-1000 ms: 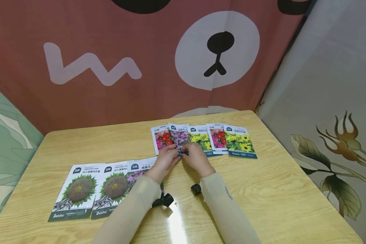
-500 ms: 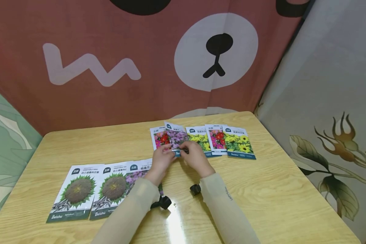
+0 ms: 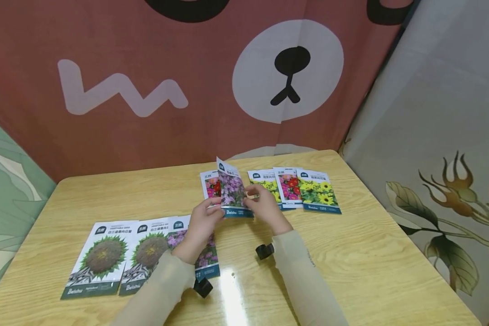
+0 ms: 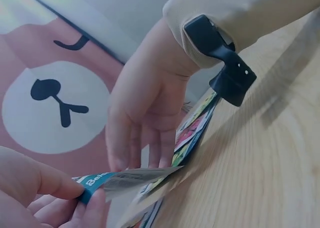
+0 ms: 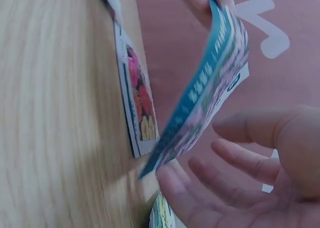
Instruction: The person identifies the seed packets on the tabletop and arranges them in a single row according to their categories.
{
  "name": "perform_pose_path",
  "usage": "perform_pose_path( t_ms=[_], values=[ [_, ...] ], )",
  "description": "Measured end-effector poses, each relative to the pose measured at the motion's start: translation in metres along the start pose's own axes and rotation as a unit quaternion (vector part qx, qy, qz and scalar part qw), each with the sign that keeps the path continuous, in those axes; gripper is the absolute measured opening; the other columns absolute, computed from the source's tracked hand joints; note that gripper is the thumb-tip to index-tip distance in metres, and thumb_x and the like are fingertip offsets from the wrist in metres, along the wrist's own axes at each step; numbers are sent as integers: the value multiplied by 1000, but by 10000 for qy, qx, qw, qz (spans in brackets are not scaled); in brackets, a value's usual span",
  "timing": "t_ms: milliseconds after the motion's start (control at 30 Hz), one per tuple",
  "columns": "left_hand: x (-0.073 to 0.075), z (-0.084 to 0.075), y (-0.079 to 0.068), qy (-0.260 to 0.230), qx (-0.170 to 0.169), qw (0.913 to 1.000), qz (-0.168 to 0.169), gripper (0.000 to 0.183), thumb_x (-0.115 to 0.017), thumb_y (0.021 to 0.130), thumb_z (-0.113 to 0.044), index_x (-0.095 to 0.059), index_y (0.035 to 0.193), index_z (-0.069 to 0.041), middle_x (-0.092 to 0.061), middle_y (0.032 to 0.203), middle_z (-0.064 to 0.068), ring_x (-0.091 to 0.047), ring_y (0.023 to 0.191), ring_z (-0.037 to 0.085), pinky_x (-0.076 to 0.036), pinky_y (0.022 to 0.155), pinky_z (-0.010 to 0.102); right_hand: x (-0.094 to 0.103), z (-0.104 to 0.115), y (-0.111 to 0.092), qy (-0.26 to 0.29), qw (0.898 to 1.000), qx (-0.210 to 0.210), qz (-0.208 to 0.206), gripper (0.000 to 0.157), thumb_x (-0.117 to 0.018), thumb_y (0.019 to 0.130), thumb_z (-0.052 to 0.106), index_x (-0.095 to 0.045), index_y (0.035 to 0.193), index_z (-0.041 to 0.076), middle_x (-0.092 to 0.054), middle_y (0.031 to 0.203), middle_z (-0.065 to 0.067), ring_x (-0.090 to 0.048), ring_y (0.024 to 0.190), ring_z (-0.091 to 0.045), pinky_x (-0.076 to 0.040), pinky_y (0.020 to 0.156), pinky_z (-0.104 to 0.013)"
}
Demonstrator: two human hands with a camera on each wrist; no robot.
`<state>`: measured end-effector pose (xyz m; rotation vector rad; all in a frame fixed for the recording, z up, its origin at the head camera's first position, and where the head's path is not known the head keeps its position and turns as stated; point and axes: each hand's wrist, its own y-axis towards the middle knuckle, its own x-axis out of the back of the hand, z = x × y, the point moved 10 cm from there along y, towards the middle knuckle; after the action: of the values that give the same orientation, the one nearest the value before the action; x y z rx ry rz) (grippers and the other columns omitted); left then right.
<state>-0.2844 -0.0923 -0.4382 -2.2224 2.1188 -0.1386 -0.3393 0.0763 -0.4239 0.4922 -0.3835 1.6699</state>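
Observation:
A purple-flower seed packet (image 3: 232, 186) is lifted and tilted at the back middle of the table. My left hand (image 3: 199, 226) pinches its lower left corner between thumb and fingers; in the left wrist view the thumb lies over the teal band (image 4: 95, 182). Beside the packet's right edge is my right hand (image 3: 266, 209), its fingers (image 5: 245, 158) spread and loosely bent around that side in the right wrist view, not closed on it. Partly behind the raised packet lies a red-flower seed packet (image 3: 210, 186).
To the right lie a yellow-flower packet (image 3: 265, 181), another red-flower packet (image 3: 288, 185) and a second yellow-flower packet (image 3: 321, 191). Front left, two sunflower packets (image 3: 103, 256) and a purple-flower packet (image 3: 208, 260) overlap under my left arm. A brown bear curtain (image 3: 203, 136) hangs behind the wooden table (image 3: 350, 271).
The purple-flower packet has come up from the back row and moved slightly left and nearer. My left hand has shifted left with it; my right hand's fingers have loosened from its edge.

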Motion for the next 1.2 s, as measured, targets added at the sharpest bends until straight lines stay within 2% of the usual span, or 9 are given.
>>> perform_pose_path(
  t_ms=[200, 333, 433, 567, 700, 900, 1000, 1200],
  values=[
    [8, 0, -19, -39, 50, 9996, 288, 40, -57, 89, -1, -52, 129, -2, -55, 124, 25, -61, 103, 31, -50, 89, 45, 5, -4, 1, 638, 9977, -195, 73, 37, -61, 88, 6, -55, 124, 4, -58, 112, -14, -63, 85, -24, -57, 71, -34],
    [8, 5, -32, -142, 252, 9978, 599, 41, -57, 90, -2, -50, 130, -5, -56, 123, 22, -61, 103, 29, -50, 90, 45, 9, -10, 1, 1033, 9935, -434, 183, 39, -62, 89, 8, -52, 127, 6, -58, 113, -15, -63, 78, -21, -57, 70, -38],
    [6, 6, -36, 118, 233, 9950, 967, 44, -59, 91, -6, -48, 133, -7, -60, 118, 19, -63, 98, 27, -51, 88, 45, 16, -12, 0, 1299, 9896, -594, 178, 44, -62, 89, 8, -49, 131, 8, -58, 112, -16, -64, 75, -21, -56, 69, -41],
    [10, 4, -35, 617, 103, 9892, 1325, 45, -60, 91, -11, -45, 133, -8, -66, 107, 14, -64, 92, 25, -53, 84, 44, 21, -11, -1, 1502, 9857, -659, 389, 54, -62, 88, 4, -42, 138, 7, -59, 107, -17, -66, 76, -24, -57, 71, -38],
    [17, 5, -35, 857, 165, 9845, 1521, 37, -59, 93, -13, -48, 127, -4, -68, 95, 11, -65, 86, 23, -55, 79, 40, 19, -6, -4, 1476, 9836, -676, 783, 53, -62, 88, 0, -43, 137, 3, -58, 106, -20, -67, 75, -26, -58, 69, -37],
    [14, 2, -41, 971, 203, 9717, 2143, 22, -51, 97, -13, -56, 108, 6, -65, 80, 12, -67, 73, 24, -58, 69, 41, 14, 3, -13, 1090, 9822, -646, 1388, 50, -60, 88, -3, -44, 135, 3, -57, 98, -20, -65, 70, -29, -56, 70, -47],
    [11, 5, -45, 1121, 374, 9628, 2431, 21, -51, 96, -13, -59, 100, 6, -66, 79, 13, -68, 72, 25, -58, 66, 40, 7, 2, -17, 829, 9809, -618, 1648, 48, -60, 88, -2, -44, 132, 3, -58, 89, -19, -64, 65, -29, -57, 67, -47],
    [2, 17, -52, 1329, 612, 9456, 2906, 25, -50, 97, -17, -62, 90, 4, -68, 76, 13, -69, 69, 24, -58, 63, 38, -6, -9, -23, 507, 9743, -913, 1996, 43, -60, 88, -1, -46, 129, 6, -58, 81, -18, -62, 65, -29, -57, 61, -43]
  ],
)
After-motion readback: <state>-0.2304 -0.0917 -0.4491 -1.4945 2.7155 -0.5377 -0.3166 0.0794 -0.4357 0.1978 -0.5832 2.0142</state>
